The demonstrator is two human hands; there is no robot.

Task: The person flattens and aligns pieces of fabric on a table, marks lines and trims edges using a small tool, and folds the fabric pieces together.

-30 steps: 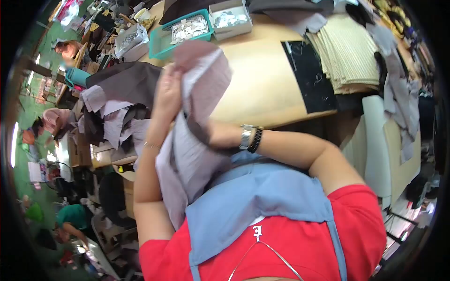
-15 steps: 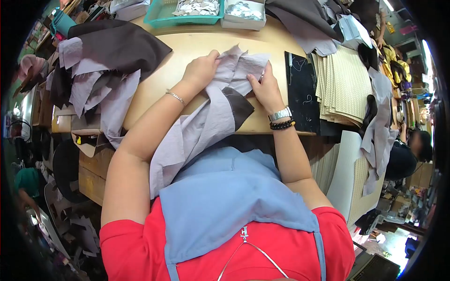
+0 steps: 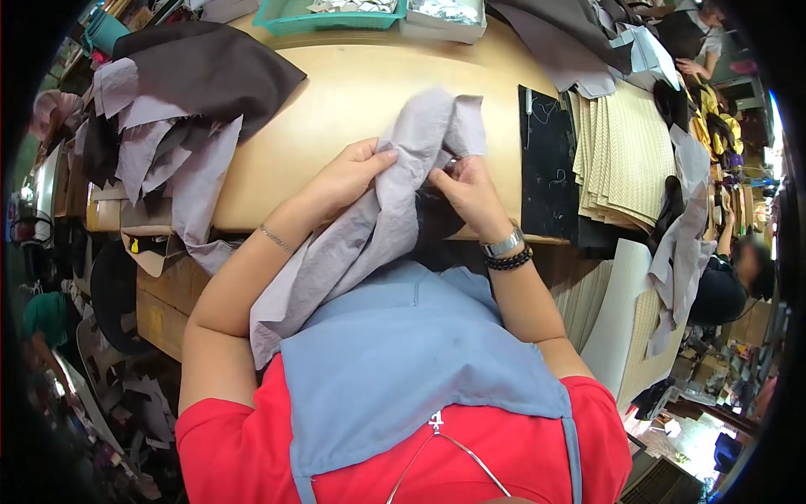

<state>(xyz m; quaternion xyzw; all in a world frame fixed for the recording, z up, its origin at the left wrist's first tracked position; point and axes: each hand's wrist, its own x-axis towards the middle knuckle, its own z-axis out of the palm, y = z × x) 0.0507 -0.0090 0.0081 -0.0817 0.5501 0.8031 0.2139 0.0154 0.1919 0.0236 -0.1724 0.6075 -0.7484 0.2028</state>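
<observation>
A long piece of greyish-lilac fabric (image 3: 382, 197) runs from my lap up over the table's near edge, its upper end folded and raised above the wood. My left hand (image 3: 353, 172) pinches its left edge between thumb and fingers. On the other side, my right hand (image 3: 466, 189) has its thumb and fingers closed on the fabric's right part, below a flap that stands up. A dark underside shows in shadow between the hands. Whether the right fingers hold anything besides the fabric is hidden.
Dark and lilac cloth pieces (image 3: 201, 76) are heaped at left. A teal basket (image 3: 332, 21) and a white box (image 3: 445, 29) stand at the back. To the right lie a black mat (image 3: 546, 168) and stacked cream textured sheets (image 3: 621, 155). Other people (image 3: 722, 286) are at the right.
Both hands have come lower and nearer to me with the fabric. Its upper end, spread flat between them before, is now folded over, and the dark patch is mostly covered.
</observation>
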